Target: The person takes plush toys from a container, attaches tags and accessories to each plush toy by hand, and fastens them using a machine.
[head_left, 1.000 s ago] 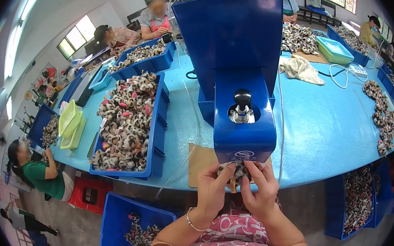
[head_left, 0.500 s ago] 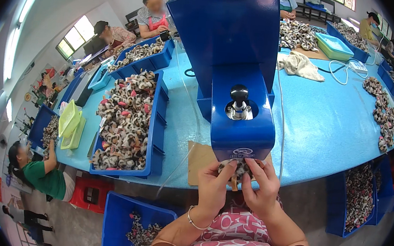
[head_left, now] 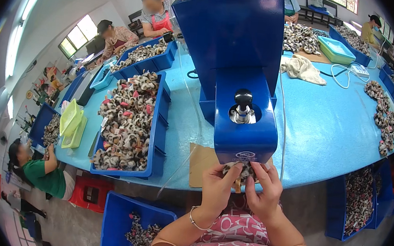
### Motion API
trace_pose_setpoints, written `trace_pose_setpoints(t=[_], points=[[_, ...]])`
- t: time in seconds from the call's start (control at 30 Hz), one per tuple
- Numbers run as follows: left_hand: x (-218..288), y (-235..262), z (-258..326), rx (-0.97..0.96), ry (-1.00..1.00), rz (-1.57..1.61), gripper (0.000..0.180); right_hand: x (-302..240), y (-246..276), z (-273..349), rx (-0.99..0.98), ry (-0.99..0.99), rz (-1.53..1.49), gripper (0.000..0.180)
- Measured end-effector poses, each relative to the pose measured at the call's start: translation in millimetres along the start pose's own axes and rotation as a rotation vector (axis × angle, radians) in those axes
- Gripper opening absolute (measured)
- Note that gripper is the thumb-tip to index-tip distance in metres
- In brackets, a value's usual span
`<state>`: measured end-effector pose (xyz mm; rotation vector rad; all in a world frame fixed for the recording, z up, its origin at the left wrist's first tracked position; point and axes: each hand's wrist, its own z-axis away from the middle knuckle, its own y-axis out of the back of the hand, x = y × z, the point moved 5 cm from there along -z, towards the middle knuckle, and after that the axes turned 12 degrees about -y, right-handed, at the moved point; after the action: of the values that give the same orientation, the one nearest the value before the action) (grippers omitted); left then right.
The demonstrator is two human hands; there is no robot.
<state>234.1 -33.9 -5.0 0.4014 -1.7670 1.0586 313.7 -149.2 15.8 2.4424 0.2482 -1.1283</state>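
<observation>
Under the blue machine (head_left: 243, 127) at the tabletop (head_left: 337, 130) edge, both hands (head_left: 217, 188) (head_left: 263, 194) pinch one leopard-print piece (head_left: 245, 171) in a narrow grip, while a full bin (head_left: 129, 122) awaits.

A machine (head_left: 238, 75) stands at centre frame on the surface (head_left: 327, 129); a filled bin (head_left: 131, 122) lies to its left, a cloth (head_left: 303, 68) at upper right, another bin (head_left: 126, 229) on the floor at lower left.

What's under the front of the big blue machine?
Both hands, left and right, hold a small leopard-print piece there. The machine hides whatever touches the piece's top.
</observation>
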Motion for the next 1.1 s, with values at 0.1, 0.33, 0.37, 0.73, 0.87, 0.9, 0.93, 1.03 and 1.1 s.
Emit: trace_pose_setpoints(t=[0.1,0.33,0.37,0.73,0.87,0.9,0.93,1.03,1.1], points=[[0.0,-0.4,-1.7,-0.012,-0.039,-0.016,0.005,-0.3,-0.5,0.6,0.000,0.008,0.011,0.037],[-0.9,-2.5,-5.9,-0.051,-0.021,-0.056,0.008,0.9,0.4,1.7,0.017,-0.027,0.028,0.035],[-2.5,-2.3,-6.7,-0.063,-0.005,-0.066,0.009,1.2,0.0,0.7,0.015,-0.024,0.028,0.035],[5.1,-5.7,-19.6,-0.070,-0.063,-0.056,0.009,-3.2,-3.3,-2.7,-0.001,-0.049,0.065,0.032],[3.2,-1.9,-20.7,-0.046,0.015,-0.015,0.010,-10.4,-4.9,-7.3,0.023,0.009,0.067,0.031],[2.6,-0.3,-21.0,-0.046,0.016,-0.014,0.010,-10.2,-6.1,-7.0,0.022,-0.010,0.063,0.030],[1.4,1.9,-21.5,-0.043,0.015,0.002,0.011,-9.7,-6.8,-6.6,0.021,-0.028,0.058,0.029],[4.6,1.1,-20.8,-0.033,0.006,0.031,0.013,-11.1,-8.5,-5.4,-0.004,-0.011,0.049,0.030],[7.8,-0.9,-20.0,-0.026,0.001,0.045,0.014,-11.2,-8.7,-5.7,0.015,-0.008,0.051,0.030]])
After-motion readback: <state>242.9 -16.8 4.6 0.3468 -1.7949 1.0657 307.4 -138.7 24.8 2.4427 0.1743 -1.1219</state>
